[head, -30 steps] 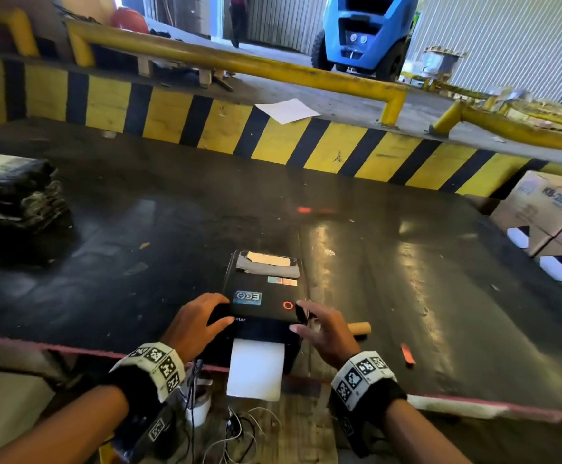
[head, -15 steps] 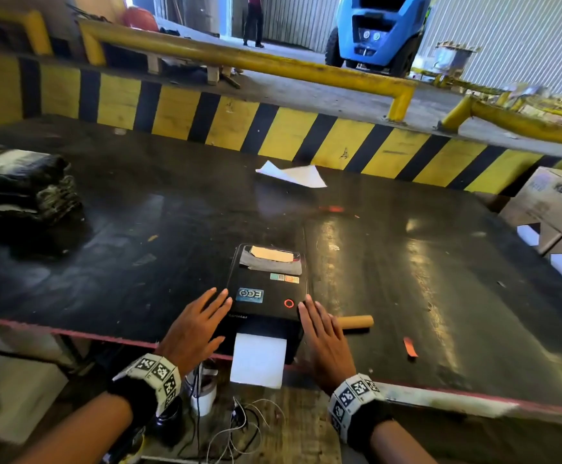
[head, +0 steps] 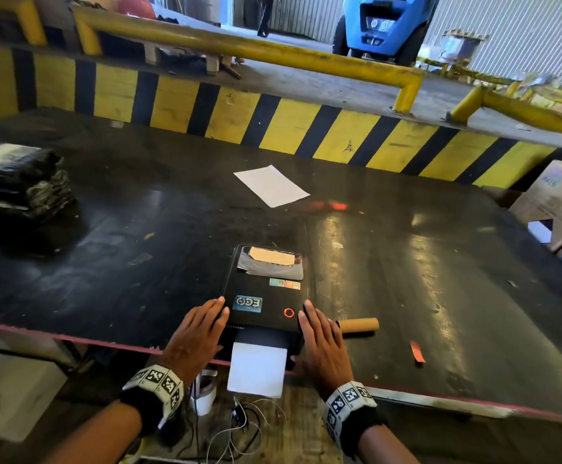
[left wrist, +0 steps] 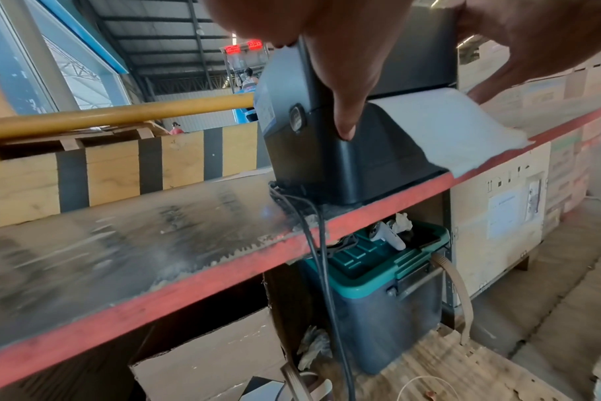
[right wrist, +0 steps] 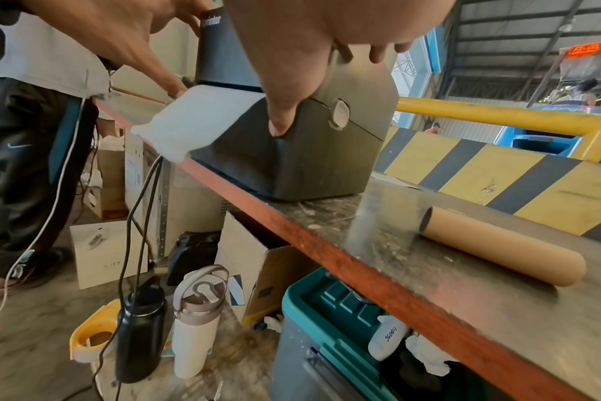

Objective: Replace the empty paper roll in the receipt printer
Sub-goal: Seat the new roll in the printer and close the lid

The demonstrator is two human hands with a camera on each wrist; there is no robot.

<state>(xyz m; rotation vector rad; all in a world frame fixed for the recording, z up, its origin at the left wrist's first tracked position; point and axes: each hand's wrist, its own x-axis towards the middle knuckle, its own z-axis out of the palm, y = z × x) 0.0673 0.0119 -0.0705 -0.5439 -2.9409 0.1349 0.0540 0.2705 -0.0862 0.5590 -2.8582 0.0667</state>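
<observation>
Now the printer (head: 266,289) sits at the near edge of the table (head: 105,229). The left hand (head: 194,333) and right hand (head: 323,343) lie flat against its sides, fingers straight. White paper (head: 257,368) hangs out over the edge, and the empty tube (head: 359,325) lies just right.

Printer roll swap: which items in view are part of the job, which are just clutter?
Job:
- printer, lid closed
- paper hanging from its slot
- cardboard core beside it
- left hand and right hand, flat against its sides

Clutter:
- white sheet
- black bundle
- orange scrap
- bottles
- teal bin
</observation>
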